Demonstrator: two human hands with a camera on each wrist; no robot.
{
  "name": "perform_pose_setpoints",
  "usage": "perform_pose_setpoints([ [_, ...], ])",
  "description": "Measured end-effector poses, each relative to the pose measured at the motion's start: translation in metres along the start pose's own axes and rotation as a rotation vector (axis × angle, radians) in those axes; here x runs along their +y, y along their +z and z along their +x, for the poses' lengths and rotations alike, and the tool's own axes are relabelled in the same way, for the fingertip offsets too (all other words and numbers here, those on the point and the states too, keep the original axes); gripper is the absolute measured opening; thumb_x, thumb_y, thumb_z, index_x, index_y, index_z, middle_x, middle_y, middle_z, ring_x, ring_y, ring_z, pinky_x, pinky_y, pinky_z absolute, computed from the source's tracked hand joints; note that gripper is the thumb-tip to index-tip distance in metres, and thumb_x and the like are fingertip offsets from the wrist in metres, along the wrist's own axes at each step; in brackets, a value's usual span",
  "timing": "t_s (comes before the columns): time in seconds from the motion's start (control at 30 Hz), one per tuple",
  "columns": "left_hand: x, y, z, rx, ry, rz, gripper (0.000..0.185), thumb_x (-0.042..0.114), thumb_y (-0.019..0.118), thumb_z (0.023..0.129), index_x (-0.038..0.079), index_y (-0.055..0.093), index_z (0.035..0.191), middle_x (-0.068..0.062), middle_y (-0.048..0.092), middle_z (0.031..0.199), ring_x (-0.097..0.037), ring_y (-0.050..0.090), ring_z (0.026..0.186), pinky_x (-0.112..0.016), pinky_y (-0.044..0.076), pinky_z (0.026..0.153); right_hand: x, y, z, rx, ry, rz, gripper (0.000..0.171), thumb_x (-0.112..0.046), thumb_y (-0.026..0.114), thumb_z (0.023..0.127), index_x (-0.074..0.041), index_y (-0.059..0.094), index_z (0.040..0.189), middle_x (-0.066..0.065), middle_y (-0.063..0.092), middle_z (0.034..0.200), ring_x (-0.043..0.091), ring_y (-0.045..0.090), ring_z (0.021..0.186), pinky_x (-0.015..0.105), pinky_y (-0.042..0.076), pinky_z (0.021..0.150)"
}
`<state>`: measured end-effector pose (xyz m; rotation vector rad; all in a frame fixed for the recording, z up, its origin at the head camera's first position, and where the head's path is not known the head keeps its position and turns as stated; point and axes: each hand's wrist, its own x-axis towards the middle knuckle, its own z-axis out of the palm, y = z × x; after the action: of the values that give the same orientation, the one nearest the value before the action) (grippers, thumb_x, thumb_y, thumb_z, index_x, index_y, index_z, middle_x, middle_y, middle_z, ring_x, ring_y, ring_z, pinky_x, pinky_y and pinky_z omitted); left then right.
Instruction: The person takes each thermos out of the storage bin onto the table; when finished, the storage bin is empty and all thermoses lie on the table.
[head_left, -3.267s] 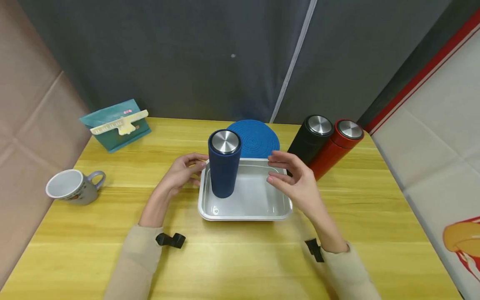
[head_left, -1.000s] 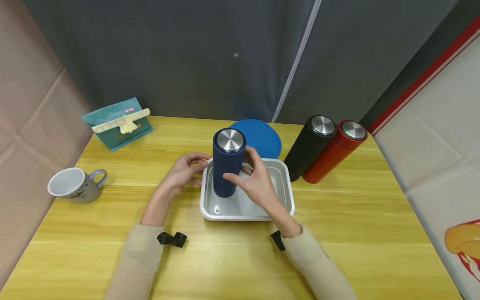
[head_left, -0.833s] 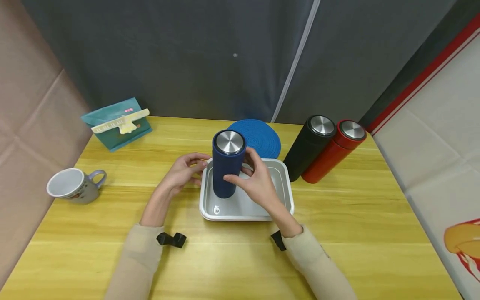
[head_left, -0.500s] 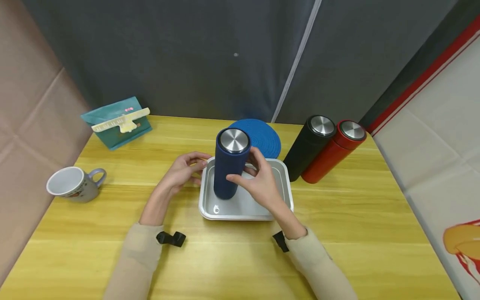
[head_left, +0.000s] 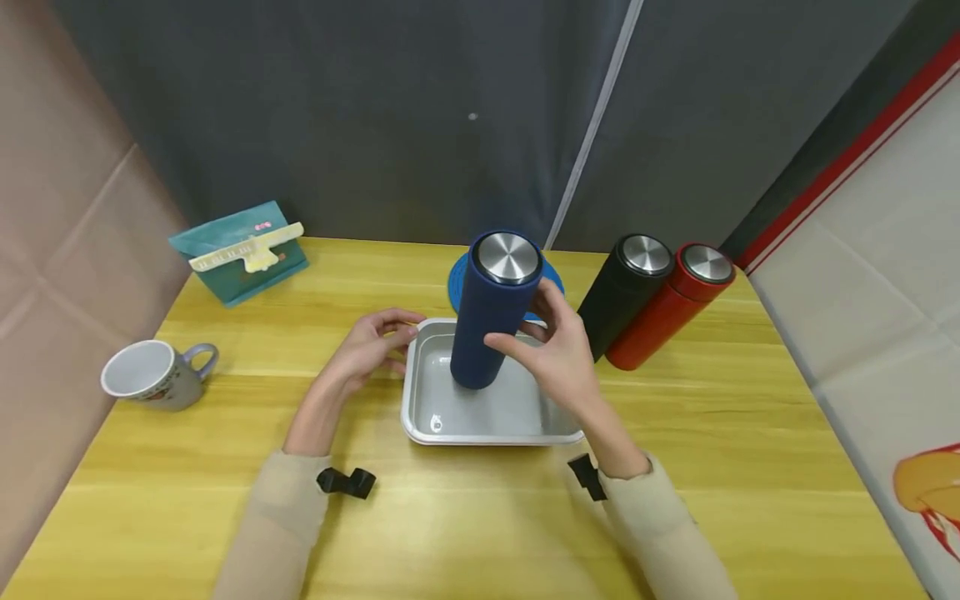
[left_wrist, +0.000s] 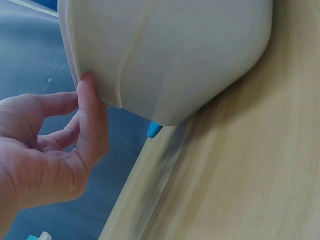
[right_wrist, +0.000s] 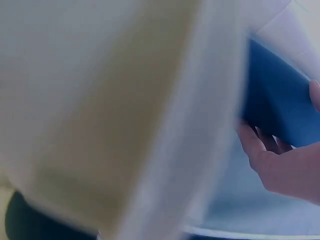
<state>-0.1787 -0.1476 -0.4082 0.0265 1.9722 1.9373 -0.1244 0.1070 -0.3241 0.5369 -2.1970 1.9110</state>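
My right hand [head_left: 558, 354] grips a dark blue thermos flask [head_left: 487, 321] with a steel lid, thumb on the near side and fingers behind. The flask stands upright with a slight lean over the inside of a silver-grey rectangular tray [head_left: 450, 417]. In the right wrist view, the blue flask [right_wrist: 280, 95] shows between the fingers of my right hand [right_wrist: 290, 172], partly covered by the blurred tray. My left hand [head_left: 367, 346] is at the tray's left corner with its fingers loosely bent. In the left wrist view, fingertips [left_wrist: 87, 82] touch the tray's outer wall [left_wrist: 170, 55] by the rim.
Behind the tray lies a round blue woven mat [head_left: 457, 287], partly hidden by the flask. A black flask [head_left: 626, 287] and a red flask [head_left: 671, 321] stand at the right. On the left are a patterned mug [head_left: 161, 379] and a teal bag [head_left: 232, 229] with a cream clip [head_left: 255, 250].
First my right hand came in from the right to the blue flask. Within the last half second the flask has risen and shifted right with that hand. My left hand has stayed at the tray.
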Motion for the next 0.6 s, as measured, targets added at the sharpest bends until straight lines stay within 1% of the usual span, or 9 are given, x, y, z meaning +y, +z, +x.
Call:
perform_pose_setpoints([
  [0.1, -0.001, 0.001, 0.0, -0.006, -0.002, 0.004, 0.03, 0.01, 0.055, 0.099, 0.0, 0.056, 0.127, -0.019, 0.055, 0.107, -0.023, 0.059, 0.078, -0.028, 0.056, 0.053, -0.005, -0.011, -0.001, 0.026, -0.011, 0.004, 0.067, 0.007, 0.08, 0.074, 0.001, 0.049, 0.133, 0.012, 0.059, 0.123, 0.025, 0.058, 0.106, 0.035, 0.055, 0.087],
  [0.17, -0.001, 0.001, 0.0, -0.004, 0.002, 0.003, 0.03, 0.011, 0.055, 0.099, 0.0, 0.056, 0.127, -0.02, 0.055, 0.107, -0.023, 0.06, 0.078, -0.029, 0.057, 0.053, -0.008, -0.019, -0.001, 0.037, -0.01, -0.008, 0.068, 0.008, 0.079, 0.074, 0.0, 0.049, 0.134, 0.011, 0.059, 0.124, 0.024, 0.059, 0.107, 0.034, 0.055, 0.087],
  [0.3, 0.0, 0.0, 0.001, -0.007, 0.01, -0.001, 0.03, 0.013, 0.056, 0.099, 0.0, 0.056, 0.127, -0.019, 0.055, 0.107, -0.023, 0.06, 0.079, -0.03, 0.057, 0.054, -0.016, -0.035, -0.001, 0.068, 0.002, -0.021, 0.07, 0.01, 0.077, 0.075, -0.004, 0.048, 0.137, 0.009, 0.06, 0.125, 0.025, 0.059, 0.108, 0.033, 0.054, 0.087],
  [0.4, 0.001, 0.0, 0.002, -0.007, 0.005, 0.006, 0.03, 0.013, 0.056, 0.099, 0.0, 0.056, 0.127, -0.018, 0.056, 0.108, -0.024, 0.06, 0.08, -0.032, 0.058, 0.056, -0.019, -0.046, -0.003, 0.098, 0.004, -0.019, 0.069, 0.01, 0.077, 0.075, -0.007, 0.05, 0.137, 0.009, 0.061, 0.123, 0.027, 0.06, 0.106, 0.032, 0.054, 0.087],
  [0.5, 0.0, 0.0, 0.002, -0.005, -0.009, 0.014, 0.031, 0.013, 0.056, 0.099, 0.0, 0.056, 0.127, -0.019, 0.057, 0.108, -0.025, 0.06, 0.081, -0.035, 0.059, 0.059, -0.021, -0.057, -0.006, 0.117, -0.021, 0.006, 0.066, 0.009, 0.077, 0.075, -0.006, 0.052, 0.135, 0.012, 0.063, 0.12, 0.027, 0.06, 0.105, 0.031, 0.055, 0.086],
  [0.6, -0.001, 0.0, 0.001, -0.006, -0.018, 0.013, 0.031, 0.013, 0.056, 0.099, 0.0, 0.055, 0.127, -0.019, 0.057, 0.109, -0.026, 0.061, 0.082, -0.037, 0.059, 0.06, -0.023, -0.066, -0.008, 0.119, -0.056, 0.038, 0.065, 0.009, 0.077, 0.076, -0.003, 0.053, 0.134, 0.013, 0.063, 0.12, 0.027, 0.061, 0.104, 0.03, 0.055, 0.086],
])
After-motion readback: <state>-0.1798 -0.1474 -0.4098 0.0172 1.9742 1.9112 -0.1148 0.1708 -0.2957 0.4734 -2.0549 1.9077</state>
